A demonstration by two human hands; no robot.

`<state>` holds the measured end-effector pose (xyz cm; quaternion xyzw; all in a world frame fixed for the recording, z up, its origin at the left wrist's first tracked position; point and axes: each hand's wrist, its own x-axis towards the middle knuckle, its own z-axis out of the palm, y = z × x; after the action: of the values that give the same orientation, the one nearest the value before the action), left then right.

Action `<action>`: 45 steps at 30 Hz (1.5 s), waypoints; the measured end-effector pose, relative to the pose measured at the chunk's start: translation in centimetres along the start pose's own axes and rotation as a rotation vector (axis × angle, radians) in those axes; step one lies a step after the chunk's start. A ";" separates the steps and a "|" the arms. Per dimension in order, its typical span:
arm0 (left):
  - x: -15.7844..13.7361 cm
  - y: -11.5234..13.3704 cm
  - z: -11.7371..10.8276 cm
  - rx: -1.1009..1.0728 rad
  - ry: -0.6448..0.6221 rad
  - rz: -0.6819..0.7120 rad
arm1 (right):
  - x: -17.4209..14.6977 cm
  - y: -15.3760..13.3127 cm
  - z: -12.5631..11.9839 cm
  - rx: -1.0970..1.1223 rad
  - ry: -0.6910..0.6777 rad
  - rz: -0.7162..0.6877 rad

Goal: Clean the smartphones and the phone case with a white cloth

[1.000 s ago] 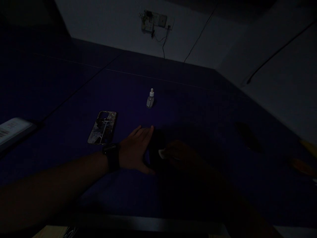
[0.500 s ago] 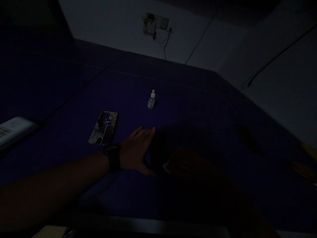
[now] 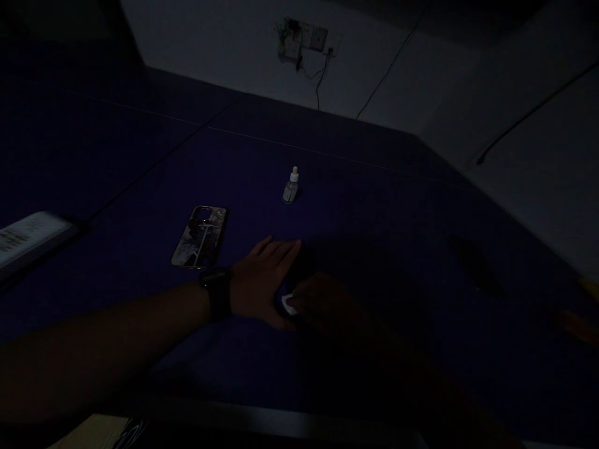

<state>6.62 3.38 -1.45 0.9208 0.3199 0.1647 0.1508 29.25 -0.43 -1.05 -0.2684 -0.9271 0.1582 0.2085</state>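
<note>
My left hand (image 3: 259, 280), with a dark watch (image 3: 218, 292) on its wrist, lies flat with fingers stretched out and thumb apart from the forefinger. My right hand (image 3: 322, 299) is in deep shadow, its fingers closed on a small white piece of tissue or cloth (image 3: 289, 304). That white piece lies in the gap between my left thumb and forefinger. A dark patch there may be an object or only shadow; I cannot tell. Beyond my left wrist rests a patterned phone case (image 3: 200, 238). A clear dropper bottle (image 3: 291, 188) with a white collar stands farther back.
The dim blue-purple table (image 3: 253, 153) runs back to a wall with sockets (image 3: 311, 38) and hanging cables (image 3: 322, 81). A white box (image 3: 32, 240) lies at the left. On the right are a dark flat object (image 3: 477, 265) and a blurred orange thing (image 3: 579, 325).
My right hand has moved left with the white piece, into the gap of my left hand. My left hand stays spread. The view has shifted slightly.
</note>
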 end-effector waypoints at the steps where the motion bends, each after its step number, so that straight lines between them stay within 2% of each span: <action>1: 0.0 0.0 0.0 0.000 -0.001 0.002 | -0.1 0.1 -0.2 0.016 -0.063 -0.041; 4: 0.0 0.1 -0.1 0.007 -0.014 0.007 | -0.7 0.5 -1.2 0.044 -0.166 -0.054; 8: 0.1 0.2 -0.2 0.019 -0.038 0.003 | -0.9 0.7 -1.3 -0.009 -0.043 0.029; 10: 0.1 0.2 -0.3 0.027 -0.044 -0.003 | -0.6 0.4 -1.0 -0.014 -0.029 -0.018; 13: 0.0 0.2 -0.3 0.039 -0.056 -0.007 | -0.6 0.3 -1.3 0.047 -0.143 -0.096; 15: 0.0 0.2 -0.3 0.047 -0.059 -0.003 | -0.8 0.5 -1.8 0.042 -0.165 -0.040; 18: -0.1 0.1 -0.2 0.054 -0.051 0.007 | -0.9 0.8 -2.0 -0.037 -0.050 0.089; 20: -0.1 0.1 -0.2 0.051 -0.047 0.009 | -0.8 0.8 -1.6 -0.041 -0.001 0.054; 24: 0.0 0.1 -0.2 0.031 -0.046 0.007 | -1.0 0.8 -1.3 0.101 -0.152 -0.107; 26: 0.0 0.1 -0.2 0.028 -0.049 0.007 | -1.1 0.9 -1.6 0.104 -0.161 -0.029; 28: 0.0 0.1 -0.1 0.032 -0.053 0.007 | -1.0 0.9 -1.7 0.034 -0.063 0.087; 30: 0.0 0.0 -0.1 0.033 -0.058 0.006 | -0.6 0.7 -1.5 -0.027 0.007 0.106; 32: 0.0 0.0 -0.2 0.028 -0.058 0.001 | -0.3 0.4 -1.3 -0.018 -0.044 0.015; 34: 0.0 0.1 -0.3 0.020 -0.059 -0.002 | -0.3 0.2 -1.5 0.037 -0.154 -0.060; 36: 0.0 0.1 -0.3 0.020 -0.050 -0.001 | -0.7 0.3 -1.9 0.058 -0.183 -0.026; 40: 0.0 0.1 -0.3 0.025 -0.058 0.009 | -1.0 0.7 -1.8 -0.056 0.022 0.161; 42: 0.0 0.2 -0.4 0.022 -0.065 0.006 | -0.9 0.7 -1.2 -0.055 0.033 0.119; 45: 0.1 0.2 -0.4 0.017 -0.052 0.000 | -0.9 0.5 -1.4 0.052 -0.133 -0.034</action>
<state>6.61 3.37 -1.01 0.9260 0.3173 0.1379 0.1510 30.83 -0.33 -0.35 -0.2361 -0.9389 0.1960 0.1561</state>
